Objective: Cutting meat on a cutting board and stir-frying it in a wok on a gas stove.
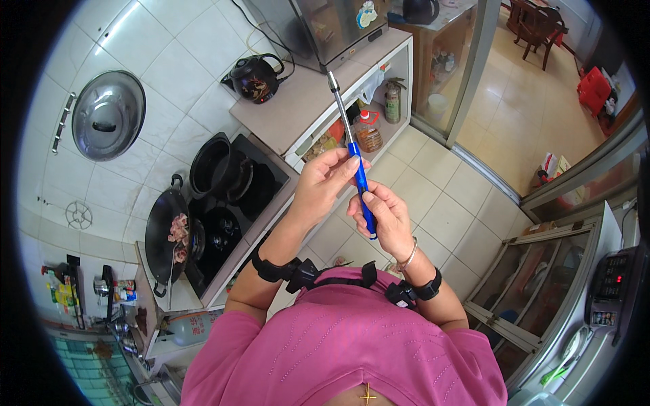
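Both hands grip a long-necked gas lighter [361, 175] with a blue body and a metal tube, held up in front of my chest. My left hand [325, 185] pinches the upper part of the blue body, close to the tube. Lower down, my right hand [383, 213] wraps the handle, its thumb on the front near a dark part. The lighter's metal tip points away from me, towards the counter. A black wok [162, 223] with pieces of raw-looking meat [179, 231] and a thin utensil sits left of my hands, by the gas stove [223, 228].
A black pot [210, 165] stands on the stove's far part. On the counter [284, 116] are an electric kettle [256, 81] and a steel cabinet [335, 30]. An oil jug [368, 132] and a fire extinguisher [393, 101] occupy the shelf below. A pot lid [109, 116] hangs on the wall.
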`<state>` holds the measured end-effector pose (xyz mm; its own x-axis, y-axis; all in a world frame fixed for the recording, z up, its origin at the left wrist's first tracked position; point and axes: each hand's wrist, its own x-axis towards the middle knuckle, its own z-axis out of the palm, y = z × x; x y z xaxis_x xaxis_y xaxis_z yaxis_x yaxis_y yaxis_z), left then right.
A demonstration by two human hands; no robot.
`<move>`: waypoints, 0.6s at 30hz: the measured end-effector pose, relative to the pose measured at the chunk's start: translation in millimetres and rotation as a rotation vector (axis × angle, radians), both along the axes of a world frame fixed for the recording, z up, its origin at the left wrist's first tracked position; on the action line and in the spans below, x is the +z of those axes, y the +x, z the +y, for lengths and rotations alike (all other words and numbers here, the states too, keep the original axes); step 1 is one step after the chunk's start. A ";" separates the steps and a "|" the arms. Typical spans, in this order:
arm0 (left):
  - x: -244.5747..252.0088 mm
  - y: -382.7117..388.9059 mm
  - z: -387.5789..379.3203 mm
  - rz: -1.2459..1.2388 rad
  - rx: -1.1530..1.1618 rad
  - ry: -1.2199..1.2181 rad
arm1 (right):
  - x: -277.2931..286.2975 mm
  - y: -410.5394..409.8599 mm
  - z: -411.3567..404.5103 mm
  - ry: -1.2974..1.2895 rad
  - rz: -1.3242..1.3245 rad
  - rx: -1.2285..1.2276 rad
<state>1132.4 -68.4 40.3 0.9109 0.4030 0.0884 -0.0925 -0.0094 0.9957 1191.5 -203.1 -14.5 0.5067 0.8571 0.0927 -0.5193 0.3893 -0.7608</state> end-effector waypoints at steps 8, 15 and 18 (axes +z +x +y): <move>2.0 -4.5 -1.7 -0.036 -0.050 0.083 | -2.9 -4.9 -2.3 -0.060 -0.185 -0.122; 9.6 -10.6 -4.3 -0.075 -0.120 0.153 | -12.3 -10.8 -1.0 -0.108 -0.496 -0.350; 10.9 -11.8 -5.2 -0.106 -0.145 0.136 | -6.9 -12.7 -3.3 -0.149 -0.542 -0.405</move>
